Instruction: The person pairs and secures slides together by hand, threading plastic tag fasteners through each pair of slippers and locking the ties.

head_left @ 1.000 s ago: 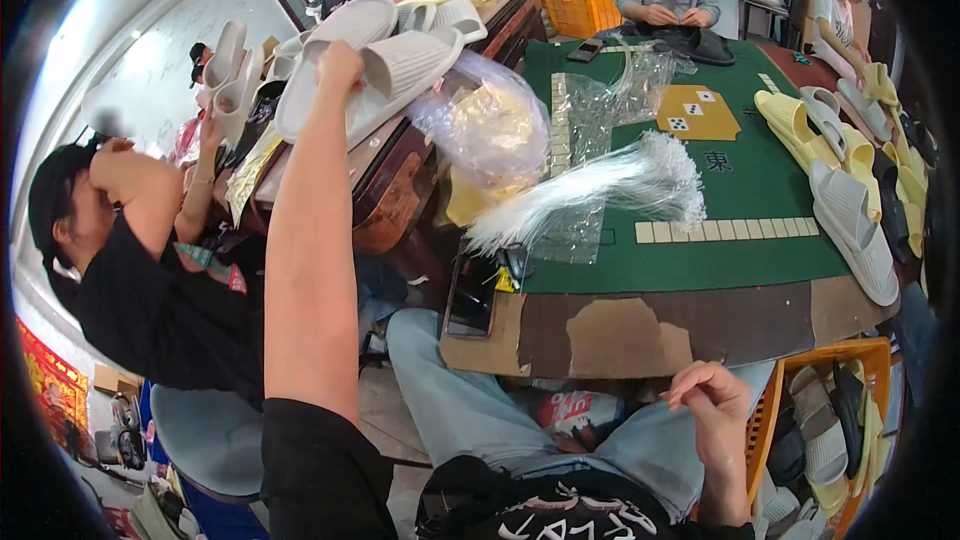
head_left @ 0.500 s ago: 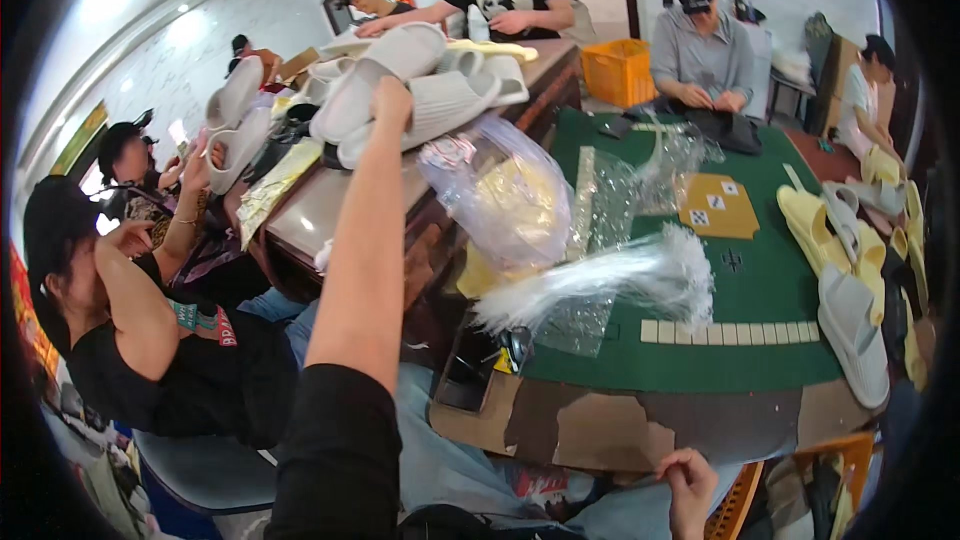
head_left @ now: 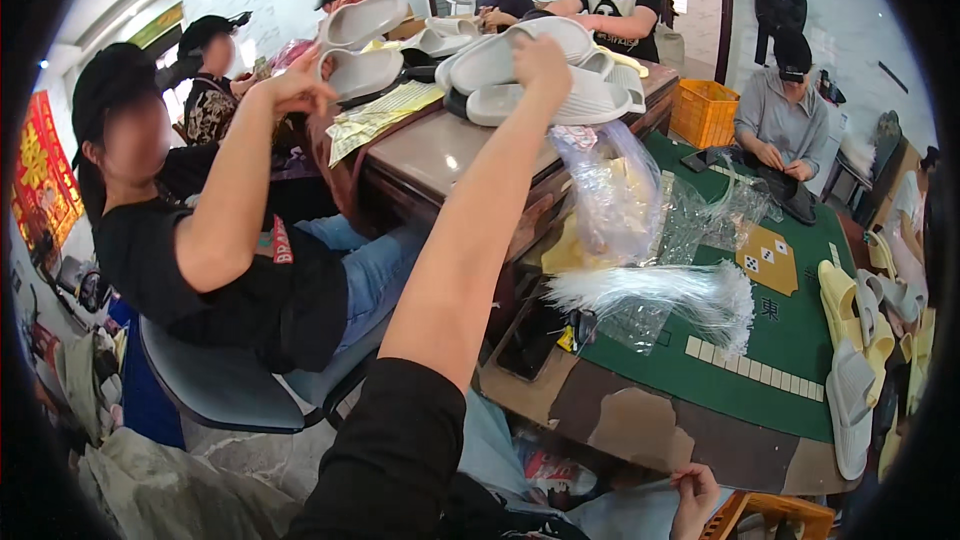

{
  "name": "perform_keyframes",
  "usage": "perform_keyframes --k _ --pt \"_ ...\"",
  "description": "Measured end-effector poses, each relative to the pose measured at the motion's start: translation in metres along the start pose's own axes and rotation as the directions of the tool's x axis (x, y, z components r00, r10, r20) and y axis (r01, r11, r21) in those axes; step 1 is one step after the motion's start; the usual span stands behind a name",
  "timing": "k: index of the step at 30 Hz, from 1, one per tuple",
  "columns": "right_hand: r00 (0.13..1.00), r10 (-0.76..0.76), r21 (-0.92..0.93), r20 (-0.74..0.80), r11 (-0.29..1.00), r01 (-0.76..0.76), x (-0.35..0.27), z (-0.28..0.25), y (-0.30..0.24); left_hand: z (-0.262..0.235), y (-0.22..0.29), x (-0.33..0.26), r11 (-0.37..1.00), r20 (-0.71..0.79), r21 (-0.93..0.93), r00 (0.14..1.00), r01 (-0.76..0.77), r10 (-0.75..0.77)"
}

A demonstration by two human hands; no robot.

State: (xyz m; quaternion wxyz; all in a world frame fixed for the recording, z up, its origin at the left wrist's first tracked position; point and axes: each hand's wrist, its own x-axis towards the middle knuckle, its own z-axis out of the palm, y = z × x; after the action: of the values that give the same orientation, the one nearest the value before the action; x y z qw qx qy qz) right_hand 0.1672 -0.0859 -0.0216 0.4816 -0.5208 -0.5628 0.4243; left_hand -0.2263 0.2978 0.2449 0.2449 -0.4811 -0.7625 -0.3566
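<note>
My left arm stretches far forward and left across the neighbouring table. At its end, my left hand (head_left: 543,72) is closed on a light grey slipper (head_left: 483,62), its fingers partly hidden in the foot opening. More grey slippers (head_left: 500,104) lie heaped under and around it. My right hand (head_left: 697,496) hangs low by the near edge of the green-topped table, fingers loosely curled with nothing visible in them. Closest to it is the torn brown edging (head_left: 640,430) of that table.
On the green top (head_left: 690,380) lie a bundle of clear strands (head_left: 650,297), plastic bags (head_left: 610,190), a phone (head_left: 530,340), a tile row (head_left: 755,368) and slippers (head_left: 850,405) at right. Close on my left sits a co-worker (head_left: 210,270), arm raised near a grey slipper. An orange crate (head_left: 703,112) stands behind.
My view has turned left, so the scene has shifted right. My left hand stays on the grey slipper in the heap. The co-worker at left has lifted their head.
</note>
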Motion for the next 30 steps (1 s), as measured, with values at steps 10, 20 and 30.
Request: perform_keyframes --k 10,20,30 --pt "0.985 -0.101 -0.118 -0.139 0.989 0.085 -0.001 -0.025 0.026 -0.059 0.062 -0.206 0.536 -0.33 -0.538 0.748 -0.65 0.576" --pt "0.785 0.042 -0.106 -0.618 0.985 -0.137 0.074 -0.241 0.158 -0.008 0.039 -0.437 0.358 0.144 -0.818 0.441 -0.451 0.886" --pt "0.723 0.172 0.327 -0.669 0.942 0.078 0.134 -0.404 0.267 0.013 0.023 -0.468 0.381 0.156 -0.835 0.495 -0.396 0.855"
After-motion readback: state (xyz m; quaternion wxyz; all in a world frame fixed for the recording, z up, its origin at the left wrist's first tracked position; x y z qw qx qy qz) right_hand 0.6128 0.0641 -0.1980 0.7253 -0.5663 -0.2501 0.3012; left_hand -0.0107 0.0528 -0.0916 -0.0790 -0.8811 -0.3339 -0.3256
